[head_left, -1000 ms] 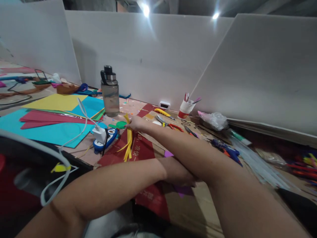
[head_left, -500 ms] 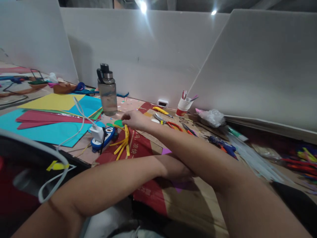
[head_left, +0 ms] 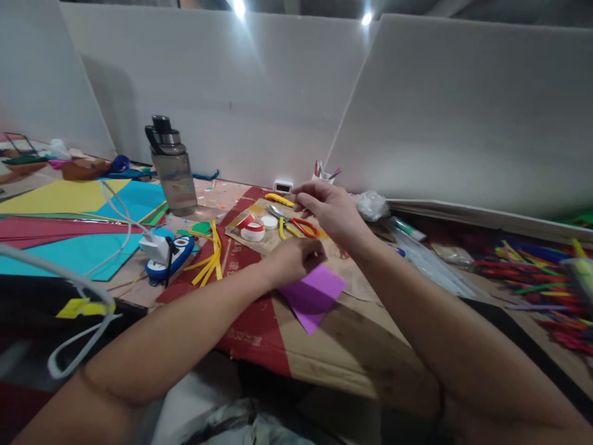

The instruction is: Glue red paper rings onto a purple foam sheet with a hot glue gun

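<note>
Head: at centre, cannot tell grip of left hand (head_left: 293, 262) or right hand (head_left: 332, 210); could crease purple paper (head_left: 315, 295) by pressing.

Paper (head_left: 317, 300): plain purple. Under paper: brown cardboard (head_left: 319, 361), red band (head_left: 266, 355) with pale characters. Left of paper: yellow strips (head_left: 215, 256); further left, blue-and-white device (head_left: 183, 252). Beyond paper: white-and-red tape roll (head_left: 252, 234), yellow cutter (head_left: 278, 199). Beyond-left of paper: smoky grey bottle (head_left: 174, 179), black cap (head_left: 161, 123). Far right of paper: multicoloured pile (head_left: 523, 278), lots of red.
</note>
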`<action>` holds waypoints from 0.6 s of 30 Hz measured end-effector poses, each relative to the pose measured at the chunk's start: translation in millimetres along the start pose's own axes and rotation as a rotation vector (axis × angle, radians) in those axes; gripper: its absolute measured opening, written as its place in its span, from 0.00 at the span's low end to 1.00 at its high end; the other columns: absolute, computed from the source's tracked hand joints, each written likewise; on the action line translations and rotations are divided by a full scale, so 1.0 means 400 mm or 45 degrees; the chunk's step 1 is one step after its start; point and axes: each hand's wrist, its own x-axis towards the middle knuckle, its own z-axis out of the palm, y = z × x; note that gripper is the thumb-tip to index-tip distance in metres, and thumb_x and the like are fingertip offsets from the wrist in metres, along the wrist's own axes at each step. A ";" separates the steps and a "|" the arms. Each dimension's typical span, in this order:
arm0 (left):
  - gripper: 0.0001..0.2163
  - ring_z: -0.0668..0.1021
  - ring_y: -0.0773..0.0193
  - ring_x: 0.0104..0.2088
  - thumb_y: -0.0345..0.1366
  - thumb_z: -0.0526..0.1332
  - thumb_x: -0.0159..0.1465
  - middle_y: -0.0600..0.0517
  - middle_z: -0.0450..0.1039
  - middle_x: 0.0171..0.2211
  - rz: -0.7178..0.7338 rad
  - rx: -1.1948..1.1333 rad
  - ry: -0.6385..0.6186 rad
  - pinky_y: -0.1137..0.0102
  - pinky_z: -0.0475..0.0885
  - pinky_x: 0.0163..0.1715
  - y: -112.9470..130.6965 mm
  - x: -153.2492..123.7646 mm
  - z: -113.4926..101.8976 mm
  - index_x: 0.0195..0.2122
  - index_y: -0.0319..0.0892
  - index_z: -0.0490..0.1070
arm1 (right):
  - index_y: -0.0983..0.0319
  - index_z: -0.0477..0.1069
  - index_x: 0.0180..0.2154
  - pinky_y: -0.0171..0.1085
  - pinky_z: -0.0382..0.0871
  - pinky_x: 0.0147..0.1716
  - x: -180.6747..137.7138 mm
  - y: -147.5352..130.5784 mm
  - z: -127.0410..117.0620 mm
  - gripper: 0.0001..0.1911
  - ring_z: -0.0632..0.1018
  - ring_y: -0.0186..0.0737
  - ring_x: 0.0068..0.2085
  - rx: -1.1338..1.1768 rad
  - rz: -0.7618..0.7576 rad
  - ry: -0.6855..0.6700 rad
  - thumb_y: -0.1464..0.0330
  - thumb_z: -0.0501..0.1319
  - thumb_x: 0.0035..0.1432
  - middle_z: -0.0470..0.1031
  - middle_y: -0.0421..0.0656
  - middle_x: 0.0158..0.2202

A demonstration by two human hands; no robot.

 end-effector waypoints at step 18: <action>0.12 0.77 0.62 0.32 0.43 0.69 0.59 0.50 0.80 0.33 -0.310 0.375 -0.309 0.70 0.64 0.30 -0.062 0.018 -0.018 0.38 0.40 0.79 | 0.63 0.73 0.52 0.39 0.71 0.38 -0.149 0.134 -0.087 0.30 0.80 0.49 0.45 -1.118 0.506 -0.656 0.58 0.73 0.50 0.80 0.52 0.48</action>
